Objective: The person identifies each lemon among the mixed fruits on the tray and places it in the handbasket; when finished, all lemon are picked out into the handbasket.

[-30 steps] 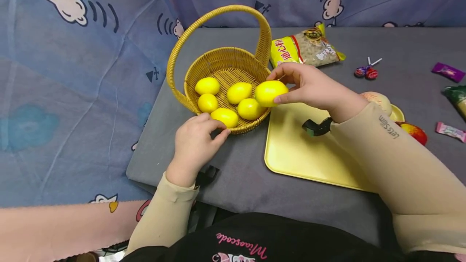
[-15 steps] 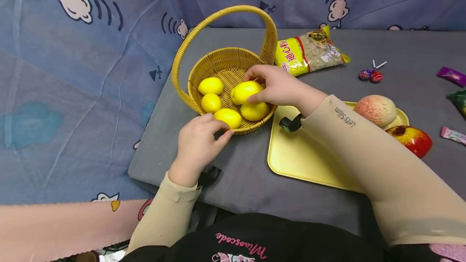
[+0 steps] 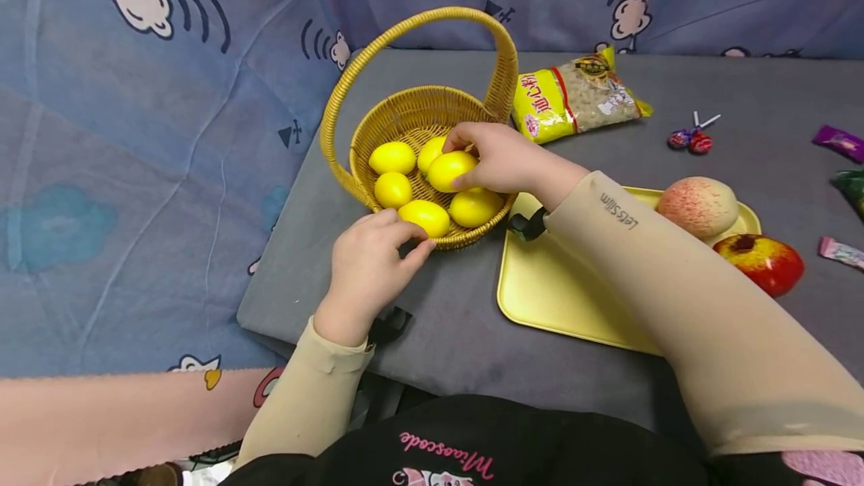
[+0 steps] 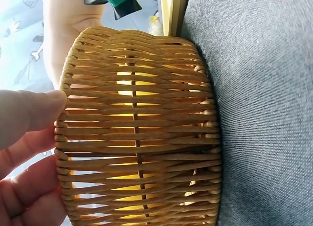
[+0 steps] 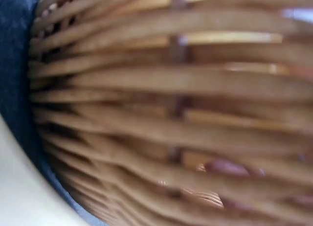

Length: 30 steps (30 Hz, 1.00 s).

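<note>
In the head view, a yellow wicker basket [image 3: 403,112] with a tall arched handle stands on the grey table, several lemons [image 3: 391,158] lying inside it. My right hand [image 3: 508,160] reaches over the basket's right rim and grips another lemon [image 3: 451,172] between thumb and fingers, low among the others. At the near rim, my left hand [image 3: 373,265] pinches the basket's edge. The left wrist view has its thumb [image 4: 34,111] against the rim of the woven wall [image 4: 146,143], with the other fingers curled at the edge. Blurred basket weave [image 5: 127,99] fills the right wrist view.
Right of the basket lies a yellow tray [image 3: 563,283], partly under my right forearm, with a peach [image 3: 698,207] and a red-yellow apple [image 3: 763,262] at its far end. Behind are a bag of pasta [image 3: 580,96] and lollipops [image 3: 690,139]. Wrapped sweets [image 3: 840,141] lie far right.
My right hand has carried the lemon leftward from over the basket's right rim and down among the other lemons. The left hand has stayed at the near rim.
</note>
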Tool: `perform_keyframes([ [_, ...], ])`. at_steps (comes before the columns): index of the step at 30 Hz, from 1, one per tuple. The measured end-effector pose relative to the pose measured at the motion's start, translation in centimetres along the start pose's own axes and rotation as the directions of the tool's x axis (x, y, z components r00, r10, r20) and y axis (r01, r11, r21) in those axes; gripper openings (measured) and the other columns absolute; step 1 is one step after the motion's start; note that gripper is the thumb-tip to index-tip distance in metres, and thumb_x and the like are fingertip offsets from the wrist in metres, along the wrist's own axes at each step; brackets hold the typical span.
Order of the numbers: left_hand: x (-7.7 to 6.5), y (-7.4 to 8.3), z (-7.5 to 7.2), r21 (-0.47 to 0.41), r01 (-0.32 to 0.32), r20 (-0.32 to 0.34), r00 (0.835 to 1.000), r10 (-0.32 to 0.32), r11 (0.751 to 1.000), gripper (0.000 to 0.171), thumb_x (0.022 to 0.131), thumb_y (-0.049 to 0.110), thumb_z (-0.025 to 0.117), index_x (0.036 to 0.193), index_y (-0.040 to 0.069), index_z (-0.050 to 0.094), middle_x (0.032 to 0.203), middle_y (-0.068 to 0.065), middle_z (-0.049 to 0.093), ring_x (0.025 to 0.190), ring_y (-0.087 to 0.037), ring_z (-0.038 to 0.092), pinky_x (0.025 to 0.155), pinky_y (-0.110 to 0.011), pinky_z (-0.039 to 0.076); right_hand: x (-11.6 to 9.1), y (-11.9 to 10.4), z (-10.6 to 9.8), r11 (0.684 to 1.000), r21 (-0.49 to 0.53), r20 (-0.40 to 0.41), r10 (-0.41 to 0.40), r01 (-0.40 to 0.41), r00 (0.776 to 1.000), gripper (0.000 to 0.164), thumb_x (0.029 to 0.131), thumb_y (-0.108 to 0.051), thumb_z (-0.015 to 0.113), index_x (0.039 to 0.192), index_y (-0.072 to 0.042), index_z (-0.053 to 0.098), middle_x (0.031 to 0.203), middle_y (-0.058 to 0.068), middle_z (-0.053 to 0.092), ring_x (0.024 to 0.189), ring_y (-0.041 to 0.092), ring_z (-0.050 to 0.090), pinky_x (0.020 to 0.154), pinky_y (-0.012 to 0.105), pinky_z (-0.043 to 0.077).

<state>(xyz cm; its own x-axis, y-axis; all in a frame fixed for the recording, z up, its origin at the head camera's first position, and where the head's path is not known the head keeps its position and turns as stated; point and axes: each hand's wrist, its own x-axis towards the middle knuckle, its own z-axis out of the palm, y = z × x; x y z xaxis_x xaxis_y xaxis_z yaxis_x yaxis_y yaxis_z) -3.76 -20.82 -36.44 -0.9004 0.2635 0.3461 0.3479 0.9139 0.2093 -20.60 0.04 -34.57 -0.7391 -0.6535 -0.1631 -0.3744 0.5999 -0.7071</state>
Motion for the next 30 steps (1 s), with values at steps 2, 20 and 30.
perform_keyframes([
  [2,0.0,0.0,0.0,-0.003,-0.002,-0.003,1.000,0.002,1.000,0.017,0.089,0.040,0.078,0.087,0.023,0.079,0.075,0.003,0.056,0.063,-0.013,0.045,0.056,-0.027,0.039,0.2,0.0,0.1,1.000,-0.003,0.009,-0.002,0.002,1.000,0.047,0.086,-0.024,0.081,0.126,-0.012,0.060,0.134,0.008,0.058,0.119,0.024,0.053,0.104,0.043,0.041],
  [20,-0.1,-0.1,-0.1,-0.010,-0.017,-0.023,1.000,0.017,1.000,0.015,0.088,0.038,0.079,0.087,0.023,0.079,0.077,0.005,0.059,0.066,-0.014,0.050,0.057,-0.028,0.042,0.5,-0.6,1.0,0.996,-0.086,0.067,-0.019,0.025,0.998,0.031,0.089,-0.022,0.077,0.118,-0.015,0.066,0.119,0.005,0.067,0.113,0.024,0.061,0.099,0.042,0.046],
  [30,-0.1,-0.2,-0.1,-0.022,-0.022,-0.017,1.000,0.021,1.000,0.015,0.087,0.037,0.080,0.087,0.022,0.080,0.078,0.004,0.062,0.067,-0.014,0.052,0.059,-0.029,0.045,-4.1,-0.4,0.2,0.977,0.175,-0.161,-0.091,0.119,0.983,0.028,0.090,-0.015,0.077,0.117,-0.009,0.068,0.118,0.006,0.068,0.114,0.024,0.062,0.098,0.044,0.051],
])
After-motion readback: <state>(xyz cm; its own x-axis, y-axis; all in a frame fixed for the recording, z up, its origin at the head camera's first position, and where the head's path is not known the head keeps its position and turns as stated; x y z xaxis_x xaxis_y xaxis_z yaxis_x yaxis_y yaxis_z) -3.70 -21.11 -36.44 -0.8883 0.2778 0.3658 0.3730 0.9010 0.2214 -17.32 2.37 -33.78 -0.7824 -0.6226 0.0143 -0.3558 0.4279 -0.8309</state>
